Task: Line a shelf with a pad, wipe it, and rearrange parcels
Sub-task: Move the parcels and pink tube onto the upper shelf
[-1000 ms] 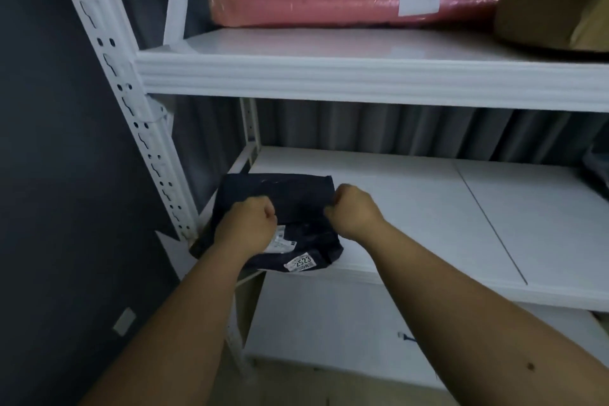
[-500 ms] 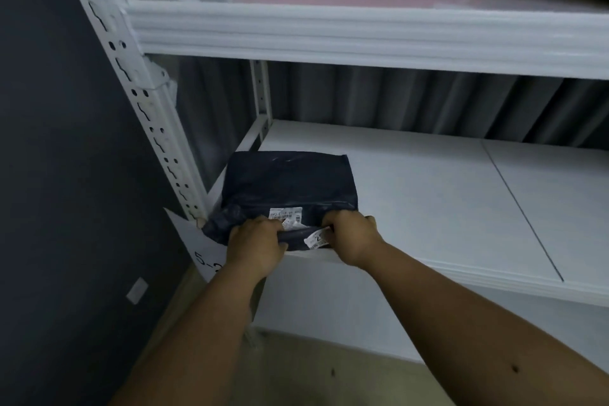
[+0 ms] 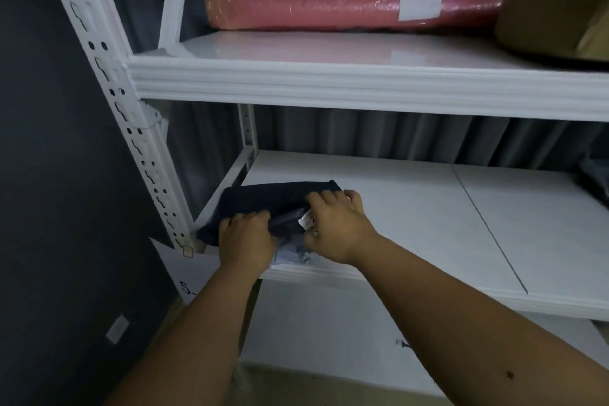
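A dark navy parcel with a white label lies at the front left corner of the middle shelf, which is lined with white pad sheets. My left hand grips its near left edge. My right hand lies over its right end, fingers curled onto it. The near part of the parcel is folded up between my hands, and the label is mostly hidden.
A pink bubble-wrapped parcel and a brown parcel rest on the upper shelf. A white perforated upright stands at left beside a dark wall. Another dark item peeks in at the middle shelf's right edge. A lower shelf shows below.
Both hands have shifted from the parcel's near edge further onto it, folding the near part up. The view has tilted upward, bringing the upper shelf parcels back in.
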